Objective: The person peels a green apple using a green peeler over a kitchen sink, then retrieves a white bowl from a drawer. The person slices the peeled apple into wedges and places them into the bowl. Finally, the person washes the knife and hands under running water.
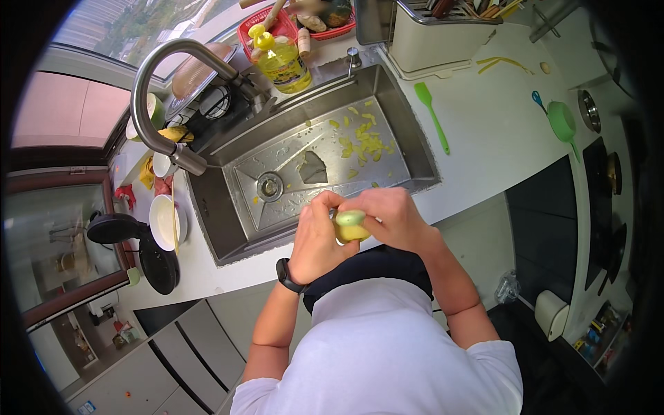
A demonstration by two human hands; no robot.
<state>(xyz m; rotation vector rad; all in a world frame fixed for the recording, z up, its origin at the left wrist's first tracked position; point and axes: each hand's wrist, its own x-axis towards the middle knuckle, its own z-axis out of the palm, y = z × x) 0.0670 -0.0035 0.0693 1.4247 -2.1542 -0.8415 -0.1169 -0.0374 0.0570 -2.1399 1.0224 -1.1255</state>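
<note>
Above the sink's near edge, my left hand [319,232] is closed around a yellow, roundish piece of produce [351,233], mostly covered by fingers; its exact kind cannot be made out. My right hand [393,216] is closed on a pale green peeler [351,218], whose rounded end lies over the produce; the blade is hidden. Beyond both hands is the stainless steel sink [277,149]. Yellow peelings [370,142] are scattered over its right half, and a grey triangular piece [313,167] lies near the drain [270,186].
A tall faucet [142,97] arches over the sink's left side. Behind stand a yellow soap bottle [287,69] and red baskets [280,28]. A green spatula [432,117] lies on the right counter [498,104]. At left are a white bowl [164,223] and an opened black appliance [158,266].
</note>
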